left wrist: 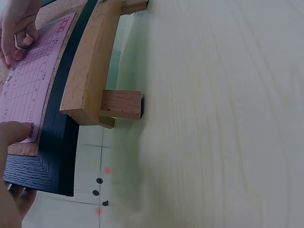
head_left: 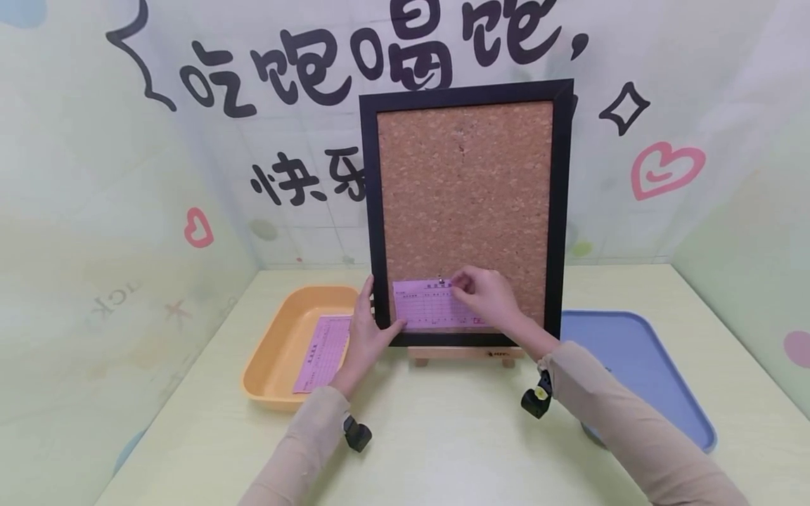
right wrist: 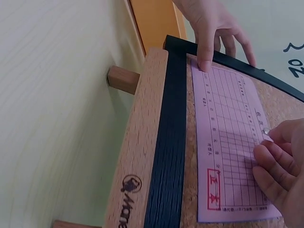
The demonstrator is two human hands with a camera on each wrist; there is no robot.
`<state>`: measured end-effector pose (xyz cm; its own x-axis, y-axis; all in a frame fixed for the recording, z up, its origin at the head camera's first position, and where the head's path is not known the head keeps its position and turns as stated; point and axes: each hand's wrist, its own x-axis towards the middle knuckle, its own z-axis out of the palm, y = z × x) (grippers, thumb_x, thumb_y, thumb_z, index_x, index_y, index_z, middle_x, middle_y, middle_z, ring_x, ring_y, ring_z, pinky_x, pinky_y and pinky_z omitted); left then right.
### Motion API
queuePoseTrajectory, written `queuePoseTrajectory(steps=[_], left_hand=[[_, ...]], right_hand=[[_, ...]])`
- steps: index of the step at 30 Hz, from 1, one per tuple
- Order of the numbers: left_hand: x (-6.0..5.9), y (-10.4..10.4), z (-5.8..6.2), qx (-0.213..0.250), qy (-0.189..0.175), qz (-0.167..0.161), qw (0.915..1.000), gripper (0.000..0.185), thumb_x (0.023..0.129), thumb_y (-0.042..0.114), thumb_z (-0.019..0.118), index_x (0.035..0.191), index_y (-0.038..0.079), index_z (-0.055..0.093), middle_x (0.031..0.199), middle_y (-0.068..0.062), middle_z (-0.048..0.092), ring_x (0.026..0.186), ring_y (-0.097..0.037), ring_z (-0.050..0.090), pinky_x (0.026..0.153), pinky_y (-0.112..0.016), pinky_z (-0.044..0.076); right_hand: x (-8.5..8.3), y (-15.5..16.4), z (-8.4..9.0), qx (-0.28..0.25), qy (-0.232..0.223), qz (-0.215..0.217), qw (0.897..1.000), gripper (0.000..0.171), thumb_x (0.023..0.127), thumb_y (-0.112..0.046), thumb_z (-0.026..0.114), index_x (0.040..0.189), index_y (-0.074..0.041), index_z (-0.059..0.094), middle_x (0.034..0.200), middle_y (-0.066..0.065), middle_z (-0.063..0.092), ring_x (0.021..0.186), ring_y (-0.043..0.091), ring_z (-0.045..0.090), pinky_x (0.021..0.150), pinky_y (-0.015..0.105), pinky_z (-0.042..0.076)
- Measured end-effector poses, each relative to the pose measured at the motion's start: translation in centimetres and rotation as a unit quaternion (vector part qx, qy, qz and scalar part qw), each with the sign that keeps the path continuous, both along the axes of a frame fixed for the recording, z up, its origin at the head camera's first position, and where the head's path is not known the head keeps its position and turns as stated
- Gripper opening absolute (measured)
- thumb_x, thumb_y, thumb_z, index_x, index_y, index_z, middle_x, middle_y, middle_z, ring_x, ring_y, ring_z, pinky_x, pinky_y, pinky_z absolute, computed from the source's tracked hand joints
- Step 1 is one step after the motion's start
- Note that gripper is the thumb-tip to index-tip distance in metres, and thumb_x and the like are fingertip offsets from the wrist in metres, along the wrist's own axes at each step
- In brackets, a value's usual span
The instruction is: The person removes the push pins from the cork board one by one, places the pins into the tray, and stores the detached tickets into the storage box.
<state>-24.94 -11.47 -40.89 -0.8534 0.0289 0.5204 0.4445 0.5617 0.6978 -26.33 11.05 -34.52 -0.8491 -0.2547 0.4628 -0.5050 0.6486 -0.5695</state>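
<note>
Apparently, the step I was overseeing from my remote seat was fastening paper to the black-framed corkboard (head_left: 467,197), which stood on the ledge of a small wooden easel (head_left: 452,353). The left hand (head_left: 367,336) grasped the frame's lower left, fingers behind it and thumb down on the lower left corner of the pink form (head_left: 418,307); the right hand (head_left: 492,295) had its fingers curled at the form's top edge, though I could not tell whether they pinched anything. The form lay low on the cork, just above the bottom of the frame, wider than tall and nearly flat, with a ruled table and a red boxed stamp (right wrist: 213,189) at its lower right. A tiny shiny pin (head_left: 441,281) sat at its top edge, just beside the right fingertips; I judged that the next move called for a straight, firm push on it.
</note>
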Motion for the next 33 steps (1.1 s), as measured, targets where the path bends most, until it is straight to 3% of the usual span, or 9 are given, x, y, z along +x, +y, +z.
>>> queuePoseTrajectory(steps=[9, 17, 33], left_hand=[[-0.2, 0.1, 0.0, -0.004, -0.002, 0.004, 1.0, 0.095, 0.072, 0.008, 0.076, 0.145, 0.016, 0.016, 0.142, -0.011, 0.032, 0.115, -0.028, 0.044, 0.089, -0.04, 0.046], [-0.2, -0.1, 0.0, -0.004, -0.004, 0.008, 1.0, 0.095, 0.072, 0.008, 0.076, 0.145, 0.016, 0.016, 0.142, -0.011, 0.032, 0.116, -0.027, 0.043, 0.088, -0.039, 0.047], [-0.1, -0.1, 0.0, -0.001, -0.02, 0.006, 0.9998, 0.095, 0.073, 0.01, 0.075, 0.146, 0.019, 0.014, 0.144, -0.01, 0.029, 0.122, -0.027, 0.04, 0.09, -0.039, 0.046]], right_hand=[[-0.3, -1.4, -0.4, 0.016, 0.035, -0.032, 0.999, 0.007, 0.08, -0.009, 0.064, 0.086, -0.006, 0.067, 0.067, 0.001, 0.062, 0.055, 0.009, 0.05, 0.049, 0.022, 0.04], [-0.4, -2.1, -0.9, -0.008, 0.074, -0.056, 0.996, 0.005, 0.08, -0.007, 0.063, 0.081, -0.005, 0.067, 0.064, 0.002, 0.062, 0.053, 0.01, 0.05, 0.049, 0.024, 0.041], [0.0, -3.1, -0.9, -0.016, 0.088, -0.085, 0.992, 0.004, 0.079, -0.006, 0.063, 0.079, -0.003, 0.065, 0.063, 0.003, 0.061, 0.052, 0.012, 0.052, 0.047, 0.025, 0.042]])
